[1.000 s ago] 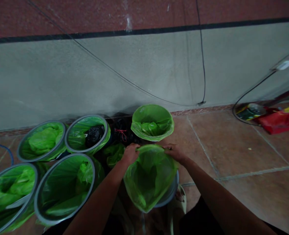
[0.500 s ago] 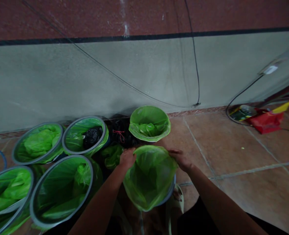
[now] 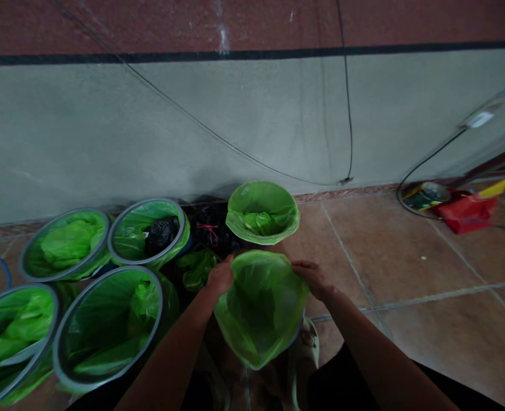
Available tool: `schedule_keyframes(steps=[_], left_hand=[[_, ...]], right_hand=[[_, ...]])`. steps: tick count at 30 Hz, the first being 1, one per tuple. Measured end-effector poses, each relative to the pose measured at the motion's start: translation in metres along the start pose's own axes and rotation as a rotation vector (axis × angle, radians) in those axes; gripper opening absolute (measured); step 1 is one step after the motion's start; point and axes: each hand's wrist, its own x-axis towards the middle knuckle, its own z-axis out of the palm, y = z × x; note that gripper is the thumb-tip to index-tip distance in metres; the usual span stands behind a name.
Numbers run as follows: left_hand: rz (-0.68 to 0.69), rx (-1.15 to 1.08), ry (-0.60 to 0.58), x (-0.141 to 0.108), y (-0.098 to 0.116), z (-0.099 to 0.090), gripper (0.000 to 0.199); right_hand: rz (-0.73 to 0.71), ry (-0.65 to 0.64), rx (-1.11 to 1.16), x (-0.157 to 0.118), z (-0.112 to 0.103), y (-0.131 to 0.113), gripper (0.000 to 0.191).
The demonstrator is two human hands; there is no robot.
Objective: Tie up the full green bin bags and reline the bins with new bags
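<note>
A green bin liner (image 3: 261, 308) is draped open over a bin between my feet, covering nearly all of the bin. My left hand (image 3: 221, 275) grips the liner's edge on the left side, its fingers curled over the rim. On the opposite side, my right hand (image 3: 313, 278) holds the edge, thumb and fingers partly hidden by the plastic. Just beyond, close to the wall, stands another bin lined in green (image 3: 263, 212) with a crumpled green bag inside. A loose green bag (image 3: 196, 268) lies left of my left hand.
Several grey-rimmed bins (image 3: 108, 328) with green liners stand at the left; one holds a black bag (image 3: 162, 235). Another black bag with red string (image 3: 209, 225) sits by the wall. A red dustpan (image 3: 467, 212) and a black cable (image 3: 419, 162) are at the right.
The liner's edge has come down slightly on the right, so less of the bin's pale rim shows. Both hands keep hold of the edge. The view has shifted a little.
</note>
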Motion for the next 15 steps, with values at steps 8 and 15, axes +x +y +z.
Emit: schedule_keyframes(steps=[8, 15], left_hand=[[0.015, -0.019, 0.072, 0.002, -0.005, 0.013, 0.048], [0.011, -0.035, 0.091, 0.003, 0.001, 0.016, 0.044]], right_hand=[[-0.024, -0.104, 0.029, -0.005, -0.005, -0.001, 0.052], [-0.051, -0.154, -0.229, -0.007, -0.017, -0.003, 0.049]])
